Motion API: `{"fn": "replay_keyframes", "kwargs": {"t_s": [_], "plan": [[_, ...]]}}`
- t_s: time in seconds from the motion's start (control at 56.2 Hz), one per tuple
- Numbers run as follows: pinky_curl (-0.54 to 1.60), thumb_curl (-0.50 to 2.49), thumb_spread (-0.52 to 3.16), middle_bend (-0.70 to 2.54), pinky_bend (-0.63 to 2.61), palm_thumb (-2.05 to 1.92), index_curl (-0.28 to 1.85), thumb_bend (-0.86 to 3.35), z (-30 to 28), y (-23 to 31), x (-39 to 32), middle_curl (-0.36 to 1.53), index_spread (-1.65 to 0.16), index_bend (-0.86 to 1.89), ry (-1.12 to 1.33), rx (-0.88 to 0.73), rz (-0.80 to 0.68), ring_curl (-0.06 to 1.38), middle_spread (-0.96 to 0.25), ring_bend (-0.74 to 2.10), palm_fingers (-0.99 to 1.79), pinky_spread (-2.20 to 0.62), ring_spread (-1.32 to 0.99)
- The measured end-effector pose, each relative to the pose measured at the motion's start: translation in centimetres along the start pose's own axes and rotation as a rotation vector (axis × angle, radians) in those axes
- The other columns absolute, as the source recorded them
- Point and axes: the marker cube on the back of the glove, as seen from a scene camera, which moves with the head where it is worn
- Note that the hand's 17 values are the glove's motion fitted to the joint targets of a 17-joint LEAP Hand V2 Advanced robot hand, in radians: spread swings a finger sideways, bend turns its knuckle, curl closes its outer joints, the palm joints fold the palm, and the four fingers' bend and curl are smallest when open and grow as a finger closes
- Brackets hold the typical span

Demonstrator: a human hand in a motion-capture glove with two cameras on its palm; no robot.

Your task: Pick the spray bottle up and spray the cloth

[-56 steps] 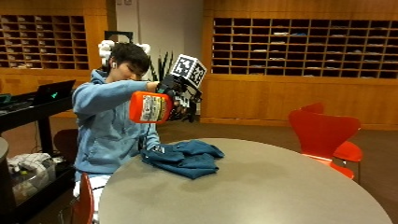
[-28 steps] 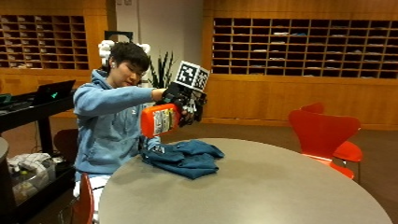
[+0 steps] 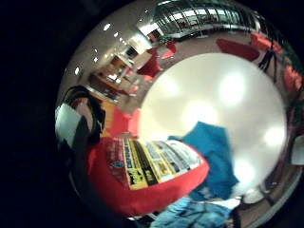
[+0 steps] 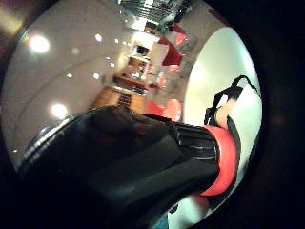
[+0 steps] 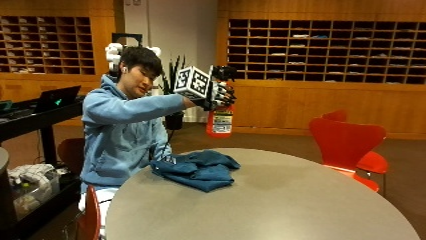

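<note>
Bottle (image 5: pixel 219 121) hangs upright in my gloved right hand (image 5: pixel 214 95), held by its dark head well above the bench (image 5: pixel 279 200). It is red plastic, smooth and rounded, with a printed label on its side; in the little-finger palm view that label shows as yellow, black and white strips across the red body (image 3: pixel 152 175). In the thumb-side palm view the black ribbed collar and sprayer head (image 4: pixel 143 162) fill the frame, meeting a red neck ring. My grip is closed around that head, fingers curled over it.

My arm is raised to about face height, elbow bent, forearm reaching out from the shoulder in a light blue hooded sleeve. I sit at the bench's edge and lean toward it.

Below and a little nearer to me lies the cloth (image 5: pixel 198 169), dark teal, soft and rumpled into a loose heap with folds, resting on the bench near its rim. The bottle is apart from it, up in the air. The bench top is round, pale grey and matte. A red chair (image 5: pixel 347 147) with a curved moulded shell stands at the far side.
</note>
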Motion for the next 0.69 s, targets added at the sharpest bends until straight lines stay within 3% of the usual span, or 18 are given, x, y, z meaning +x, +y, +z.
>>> {"fn": "replay_keyframes", "kwargs": {"t_s": [0.107,0.338,0.694], "plan": [[0.39,0.75,0.05,0.53,0.35,0.94,0.51,-0.03,4.3,0.6,0.6,0.46,-0.21,0.41,-0.143,0.052,0.049,0.42,-0.16,0.46,1.37,-0.29,-0.21],[0.40,0.75,0.07,0.53,0.35,0.95,0.51,-0.04,12.7,2.0,2.4,0.46,-0.21,0.40,-0.191,0.137,0.041,0.42,-0.15,0.44,1.36,-0.29,-0.20],[0.40,0.76,0.11,0.52,0.36,0.95,0.51,-0.04,19.9,2.3,6.9,0.46,-0.21,0.38,-0.211,0.114,0.026,0.43,-0.15,0.43,1.35,-0.29,-0.19]]}}
